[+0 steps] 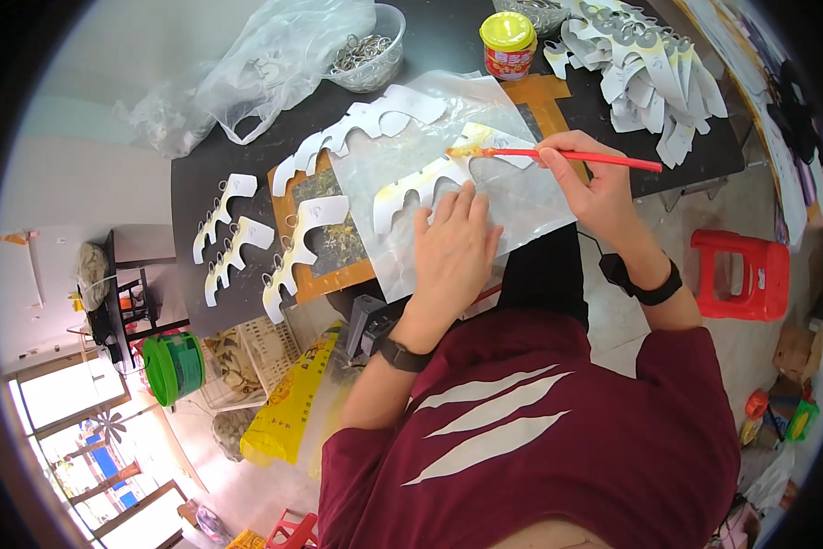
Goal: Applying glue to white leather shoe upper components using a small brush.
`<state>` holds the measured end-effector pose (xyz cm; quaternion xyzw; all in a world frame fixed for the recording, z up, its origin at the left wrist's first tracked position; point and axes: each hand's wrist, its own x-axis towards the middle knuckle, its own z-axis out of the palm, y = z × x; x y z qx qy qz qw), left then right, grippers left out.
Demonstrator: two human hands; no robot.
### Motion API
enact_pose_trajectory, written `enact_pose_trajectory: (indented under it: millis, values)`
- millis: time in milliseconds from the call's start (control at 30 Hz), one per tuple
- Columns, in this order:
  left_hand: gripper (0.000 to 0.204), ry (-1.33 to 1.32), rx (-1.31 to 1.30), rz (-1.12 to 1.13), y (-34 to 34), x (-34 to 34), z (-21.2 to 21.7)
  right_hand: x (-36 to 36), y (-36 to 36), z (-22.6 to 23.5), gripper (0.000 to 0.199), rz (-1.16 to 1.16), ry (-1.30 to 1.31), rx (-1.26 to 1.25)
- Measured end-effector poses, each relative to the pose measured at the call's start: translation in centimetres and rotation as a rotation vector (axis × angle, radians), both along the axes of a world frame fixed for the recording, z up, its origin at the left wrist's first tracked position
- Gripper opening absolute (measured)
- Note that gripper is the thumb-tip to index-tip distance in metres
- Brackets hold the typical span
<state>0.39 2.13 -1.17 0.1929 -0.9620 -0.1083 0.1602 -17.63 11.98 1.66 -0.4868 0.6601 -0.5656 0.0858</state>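
Observation:
My right hand (587, 183) grips a red-handled brush (627, 163) between thumb and fingers. The brush tip rests on a fanned row of white scalloped paper pieces (395, 197), where a yellowish smear shows along the upper edge. My left hand (453, 252) lies flat with fingers stretched out, its fingertips touching the lower edge of that row. Beneath the row is a clear plastic sheet (389, 265). Another row of white scalloped pieces (338, 128) lies just beyond it. On the left are several paper pieces with metal rings (306, 215).
A clear bowl of metal rings (389, 64) stands at the back beside a crumpled plastic bag (265, 59). A yellow-lidded jar (508, 46) is behind the sheet. Ringed paper pieces are heaped (654, 78) at the back right. A red stool (739, 274) stands to the right.

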Motion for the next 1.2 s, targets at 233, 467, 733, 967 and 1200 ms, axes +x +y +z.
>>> enact_pose_trajectory:
  millis: [233,467,733,967,1200]
  values:
    - [0.041,0.005,-0.018,-0.004,0.0,0.0,0.0,-1.0,1.2,0.4,0.008,-0.081,0.013,0.002]
    - [0.041,-0.019,-0.011,0.01,0.1,-0.1,-0.1,0.4,1.7,0.2,0.009,-0.034,-0.029,0.035]
    - [0.04,0.0,-0.018,0.004,0.1,-0.1,-0.2,-0.5,1.7,-0.1,0.008,-0.136,-0.069,-0.015]
    - [0.04,0.034,0.043,-0.012,-0.5,0.7,-0.4,1.3,0.5,0.0,0.01,-0.006,-0.104,-0.014]
    - [0.039,0.031,0.056,0.08,-1.9,3.7,0.9,0.7,0.8,-0.4,0.011,-0.09,-0.109,-0.052]
